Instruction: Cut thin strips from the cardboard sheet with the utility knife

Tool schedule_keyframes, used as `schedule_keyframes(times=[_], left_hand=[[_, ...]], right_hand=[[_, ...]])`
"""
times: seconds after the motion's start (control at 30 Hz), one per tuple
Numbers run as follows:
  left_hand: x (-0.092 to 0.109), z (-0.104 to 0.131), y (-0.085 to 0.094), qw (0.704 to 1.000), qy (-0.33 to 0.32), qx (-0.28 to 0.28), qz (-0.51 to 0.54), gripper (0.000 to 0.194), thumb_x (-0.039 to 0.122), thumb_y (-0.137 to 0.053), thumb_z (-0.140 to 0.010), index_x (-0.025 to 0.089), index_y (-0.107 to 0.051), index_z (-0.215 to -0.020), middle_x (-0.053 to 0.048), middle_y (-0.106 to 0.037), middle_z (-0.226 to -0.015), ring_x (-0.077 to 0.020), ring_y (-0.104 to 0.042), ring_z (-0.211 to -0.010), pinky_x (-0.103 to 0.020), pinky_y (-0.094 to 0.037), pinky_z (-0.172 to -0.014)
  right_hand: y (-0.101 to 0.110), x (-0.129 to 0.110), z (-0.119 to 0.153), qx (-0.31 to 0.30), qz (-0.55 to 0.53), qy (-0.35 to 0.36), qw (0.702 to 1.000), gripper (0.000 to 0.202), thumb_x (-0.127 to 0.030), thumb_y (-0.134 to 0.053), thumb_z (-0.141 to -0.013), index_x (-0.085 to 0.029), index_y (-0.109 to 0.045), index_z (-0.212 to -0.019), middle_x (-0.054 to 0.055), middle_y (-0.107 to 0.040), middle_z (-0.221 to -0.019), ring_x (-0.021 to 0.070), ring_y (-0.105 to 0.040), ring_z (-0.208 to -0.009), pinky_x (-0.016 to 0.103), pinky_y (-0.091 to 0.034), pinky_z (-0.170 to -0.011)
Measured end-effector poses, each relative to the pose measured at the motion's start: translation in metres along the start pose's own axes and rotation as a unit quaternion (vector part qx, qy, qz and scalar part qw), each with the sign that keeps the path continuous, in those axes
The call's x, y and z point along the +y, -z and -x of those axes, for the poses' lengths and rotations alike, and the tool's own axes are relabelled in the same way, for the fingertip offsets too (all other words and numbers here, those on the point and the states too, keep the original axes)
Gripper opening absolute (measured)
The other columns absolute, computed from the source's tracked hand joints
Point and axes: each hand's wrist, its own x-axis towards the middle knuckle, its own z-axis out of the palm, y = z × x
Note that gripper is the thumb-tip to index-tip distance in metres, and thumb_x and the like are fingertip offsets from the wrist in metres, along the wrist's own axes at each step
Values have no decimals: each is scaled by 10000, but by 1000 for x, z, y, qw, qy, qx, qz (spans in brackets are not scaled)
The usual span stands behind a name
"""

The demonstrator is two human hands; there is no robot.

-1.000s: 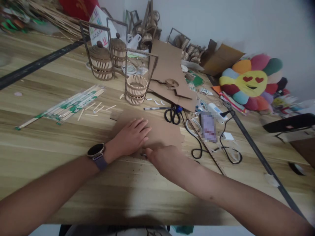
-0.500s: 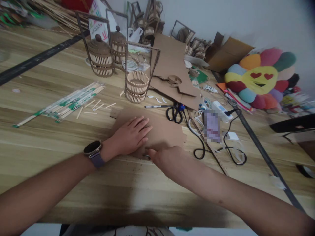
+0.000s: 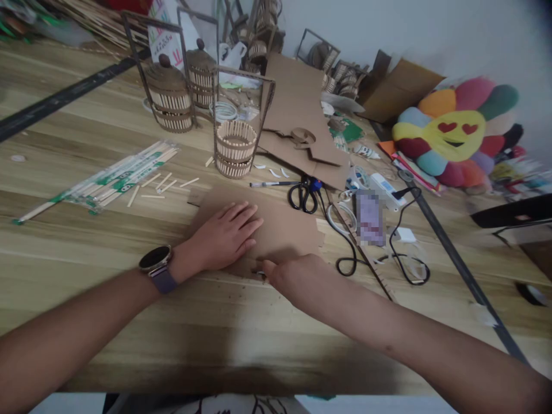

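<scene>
A sheet of brown cardboard lies flat on the wooden table. My left hand rests on its left part with fingers stretched out and slightly spread. At the sheet's near edge, my right hand is closed, thumb pointing left. A small dark and shiny tip shows by the thumb, but the rest of what I grip is hidden. Dark crumbs are scattered on the table below. Just beyond the sheet lie a pen and black-handled scissors.
A small stick bucket with a tall handle stands beyond the cardboard, two lidded ones behind it. Packs of wooden sticks lie left. Right are a phone, a power strip and black cable. Cut cardboard lies at the back.
The whole view has shifted slightly, moving the scene left and up. Both hands keep nearly the same place on the cardboard; a little more of the shiny tip shows by my right thumb.
</scene>
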Motion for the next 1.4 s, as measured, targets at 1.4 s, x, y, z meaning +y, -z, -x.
schedule_keyframes(times=[1.4], left_hand=[[1,2,-2,1000,-6,8,-11,450,352,-384,-1005,115,-524,-1360,-182,-452,-1474,-342,-373,-1371,-505,-313,-1129]], right_hand=[[-11,11,22,6,25,-11,1000,387,5,-491,-863,-187,-584,-1187,54,-727,-759,232,-718,-606,228,-331,-403]])
